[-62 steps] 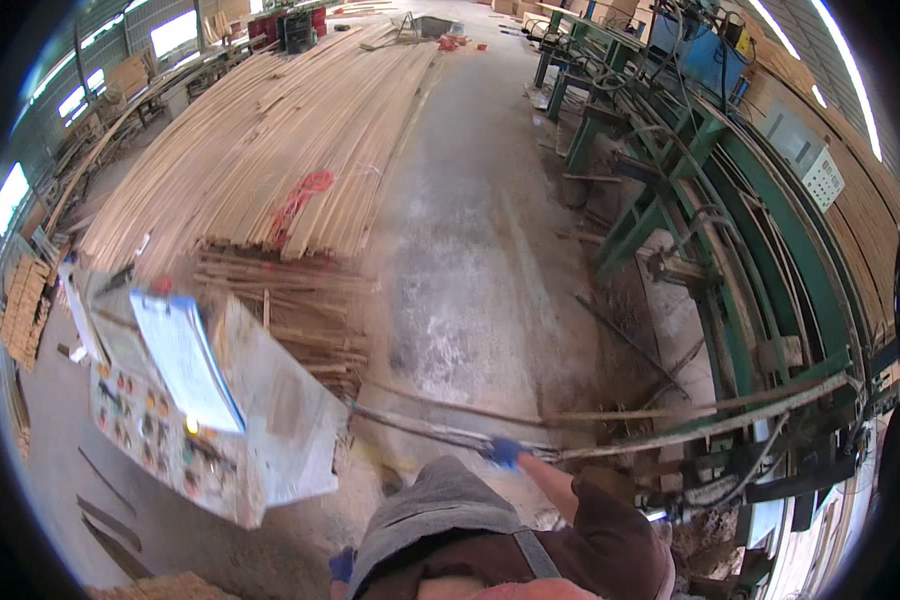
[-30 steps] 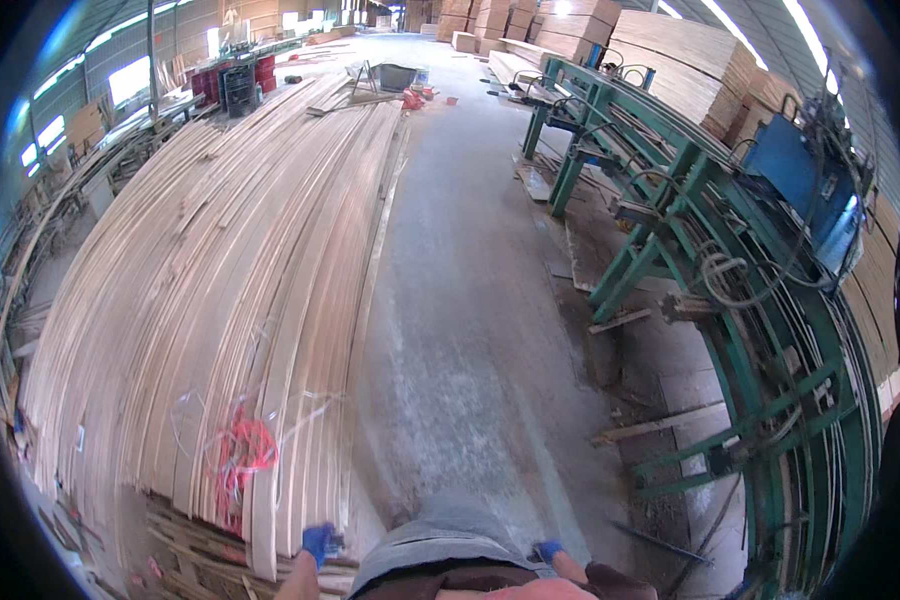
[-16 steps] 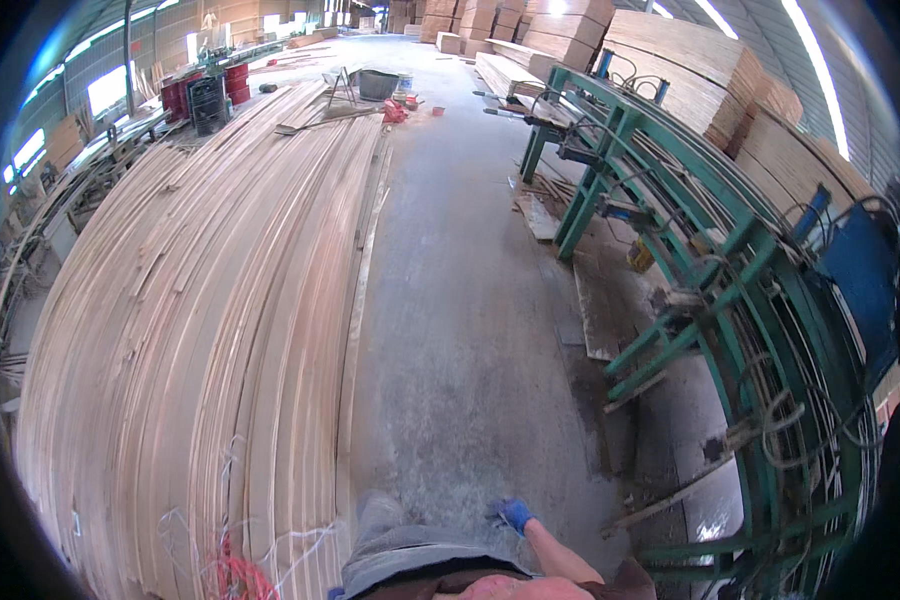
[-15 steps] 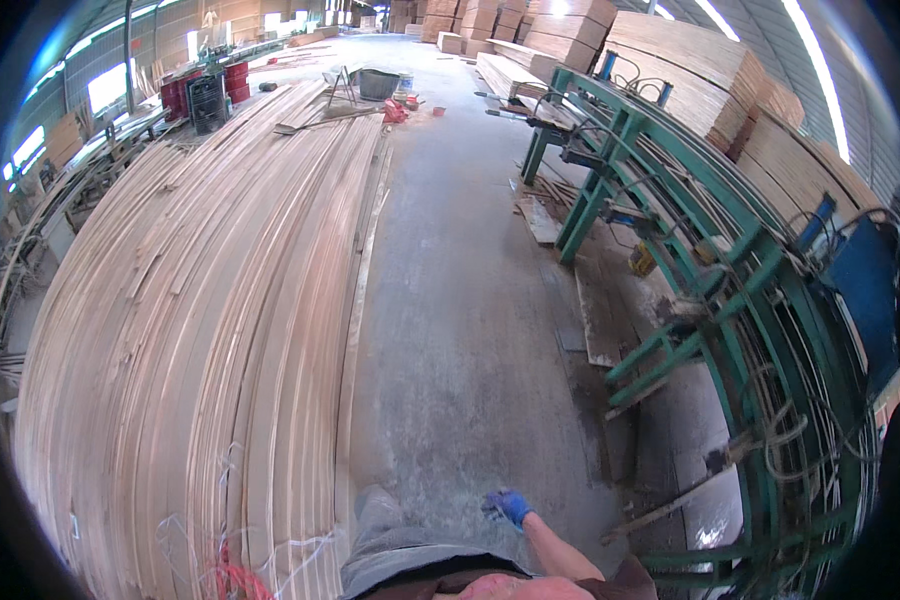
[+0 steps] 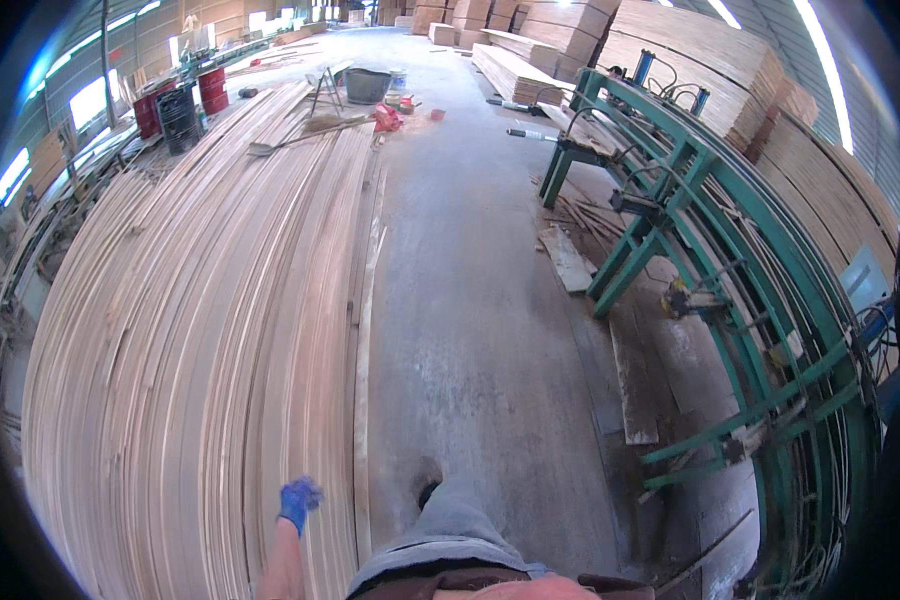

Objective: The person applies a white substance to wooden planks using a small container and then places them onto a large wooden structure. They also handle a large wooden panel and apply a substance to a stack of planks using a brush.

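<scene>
My left hand (image 5: 299, 500), in a blue glove, hangs over the long wooden strips (image 5: 200, 360) laid side by side on my left. Its fingers are slightly apart and loosely bent, a little blurred, and I see nothing in them. Whether it touches the strips I cannot tell; it looks held above them. My right hand is out of view. One leg in grey trousers (image 5: 460, 525) steps forward on the concrete floor (image 5: 470, 330) beside the strips.
A green metal frame machine (image 5: 690, 190) with hoses lines the right side. Stacks of boards (image 5: 690, 60) rise behind it. Ahead stand a dark tub (image 5: 367, 86), a shovel (image 5: 262, 149) lying on the strips, a red bag (image 5: 387, 119) and several drums (image 5: 177, 118).
I have moved forward along the floor, so the machine and tub are nearer. My left hand has swung into view over the strips; my right hand has left the view.
</scene>
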Tool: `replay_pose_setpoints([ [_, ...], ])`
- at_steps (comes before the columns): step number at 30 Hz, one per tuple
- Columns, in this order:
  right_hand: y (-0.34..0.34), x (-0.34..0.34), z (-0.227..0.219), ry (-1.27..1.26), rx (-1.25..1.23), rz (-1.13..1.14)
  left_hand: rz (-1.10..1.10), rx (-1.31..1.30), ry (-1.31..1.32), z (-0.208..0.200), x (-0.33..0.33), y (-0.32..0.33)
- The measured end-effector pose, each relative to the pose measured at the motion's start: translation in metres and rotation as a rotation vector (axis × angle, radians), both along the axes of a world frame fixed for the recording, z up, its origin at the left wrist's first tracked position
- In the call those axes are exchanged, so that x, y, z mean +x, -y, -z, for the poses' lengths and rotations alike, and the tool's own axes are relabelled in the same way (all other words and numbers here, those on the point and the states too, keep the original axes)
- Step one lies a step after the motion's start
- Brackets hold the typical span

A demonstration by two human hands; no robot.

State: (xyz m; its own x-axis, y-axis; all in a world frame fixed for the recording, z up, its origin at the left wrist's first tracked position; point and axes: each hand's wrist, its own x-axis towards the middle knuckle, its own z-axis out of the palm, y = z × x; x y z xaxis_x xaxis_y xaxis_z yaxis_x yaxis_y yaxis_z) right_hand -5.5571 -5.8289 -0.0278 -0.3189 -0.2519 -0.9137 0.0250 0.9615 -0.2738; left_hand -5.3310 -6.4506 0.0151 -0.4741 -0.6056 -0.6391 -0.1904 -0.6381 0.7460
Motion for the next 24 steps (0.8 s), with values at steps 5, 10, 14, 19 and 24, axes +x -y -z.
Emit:
replay_pose_setpoints([
  [5, 0.15, -0.209, 0.014, -0.067, -0.059, 0.06, -0.041, 0.289, -0.171, -0.05, -0.187, 0.127],
  [10, 0.364, -0.458, -0.042, -0.246, -0.41, 0.164, 0.296, 0.185, 0.406, -0.018, -0.255, 0.088],
  [14, 0.54, -0.629, -0.097, -0.027, -0.555, 0.673, 0.408, 0.215, 0.505, -0.01, -0.357, 0.139],
  [19, 0.65, -0.766, -0.083, -0.032, -0.544, 0.683, 0.455, 0.173, 0.493, 0.011, -0.552, 0.307],
  [24, 0.757, -0.889, -0.09, -0.209, -0.556, 0.543, 0.076, 0.16, 0.217, -0.006, -0.802, 0.591],
])
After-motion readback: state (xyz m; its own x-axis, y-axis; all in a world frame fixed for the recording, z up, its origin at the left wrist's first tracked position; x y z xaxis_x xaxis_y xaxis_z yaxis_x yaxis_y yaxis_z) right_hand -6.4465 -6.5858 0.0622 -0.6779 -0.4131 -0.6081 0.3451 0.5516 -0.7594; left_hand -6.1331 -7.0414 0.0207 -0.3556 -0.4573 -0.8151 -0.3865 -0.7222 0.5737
